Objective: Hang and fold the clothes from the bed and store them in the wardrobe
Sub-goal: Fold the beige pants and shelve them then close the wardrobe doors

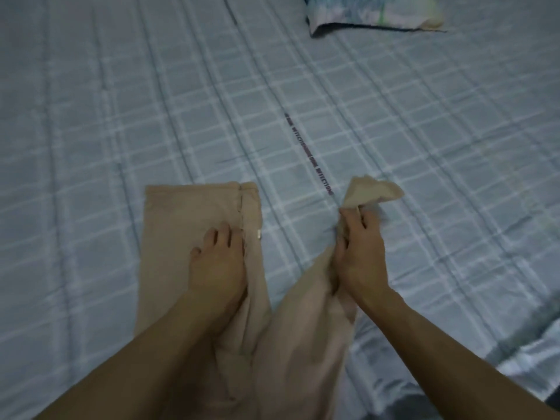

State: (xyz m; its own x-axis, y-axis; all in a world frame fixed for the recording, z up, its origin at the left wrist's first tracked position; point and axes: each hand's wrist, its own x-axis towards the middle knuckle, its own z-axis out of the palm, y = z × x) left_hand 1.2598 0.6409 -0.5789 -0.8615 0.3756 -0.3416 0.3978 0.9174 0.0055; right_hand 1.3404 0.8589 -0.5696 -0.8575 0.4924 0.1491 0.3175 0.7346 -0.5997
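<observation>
A pair of beige trousers (181, 213) lies on the bed (303, 116), its two legs pointing away from me. My left hand (218, 262) rests flat on the left leg, fingers straight, pressing the cloth onto the blue checked bedspread. My right hand (354, 253) grips the bunched right leg, and the hem sticks up crumpled above the fingers. The waist end runs off the bottom of the view under my forearms.
A pillow (372, 13) with a blue and green print lies at the far right of the bed. The bed's edge drops off at the lower right, where a dark floor (545, 398) shows.
</observation>
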